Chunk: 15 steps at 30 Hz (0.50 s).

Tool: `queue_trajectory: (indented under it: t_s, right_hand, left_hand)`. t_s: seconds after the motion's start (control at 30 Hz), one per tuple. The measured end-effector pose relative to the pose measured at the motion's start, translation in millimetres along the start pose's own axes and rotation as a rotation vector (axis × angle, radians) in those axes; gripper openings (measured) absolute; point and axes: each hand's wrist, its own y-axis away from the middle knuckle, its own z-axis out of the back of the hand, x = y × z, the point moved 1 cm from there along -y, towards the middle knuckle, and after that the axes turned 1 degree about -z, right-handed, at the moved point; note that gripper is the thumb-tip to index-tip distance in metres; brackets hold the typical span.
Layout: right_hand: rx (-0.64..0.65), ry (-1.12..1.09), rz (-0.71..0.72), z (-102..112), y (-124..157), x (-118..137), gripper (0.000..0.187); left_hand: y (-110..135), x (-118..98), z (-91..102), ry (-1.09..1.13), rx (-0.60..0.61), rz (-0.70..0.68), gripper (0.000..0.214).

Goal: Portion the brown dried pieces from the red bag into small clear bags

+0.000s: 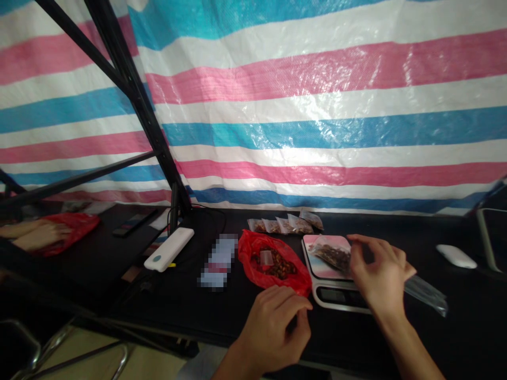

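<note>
My right hand [378, 272] is over the right side of a kitchen scale [322, 272], its fingers closed at the edge of a small clear plastic bag [331, 255] of dark brown dried pieces. The bag lies tilted over the scale's pink and white plate; its right end is hidden by my fingers. The scale's display is partly covered by that hand. My left hand [275, 327] hangs at the near edge of a red plastic bag [249, 248], thumb and forefinger pinched, nothing visible in them. Inside the red bag are loose brown pieces [283, 264] and a small translucent cup [266, 257].
Several filled small bags [285, 224] stand in a row behind the red bag. A blurred phone [219, 261] and white power strip [170, 249] lie left. Clear plastic packaging [425, 295] and a white mouse [455, 256] are right. Another person's hands [41, 235] work far left.
</note>
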Motion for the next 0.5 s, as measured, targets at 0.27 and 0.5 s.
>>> queue_trajectory:
  t_s: [0.27,0.5]
  right_hand:
    - [0.078,0.036,0.097,-3.9,2.1,-2.5,0.042]
    - [0.139,0.069,0.174,-7.8,4.7,-8.2,0.044]
  left_hand:
    - [1.8,2.0,2.6,-0.005,0.008,0.007,0.021]
    - [1.1,2.3,2.8,-0.010,-0.002,0.004,0.021]
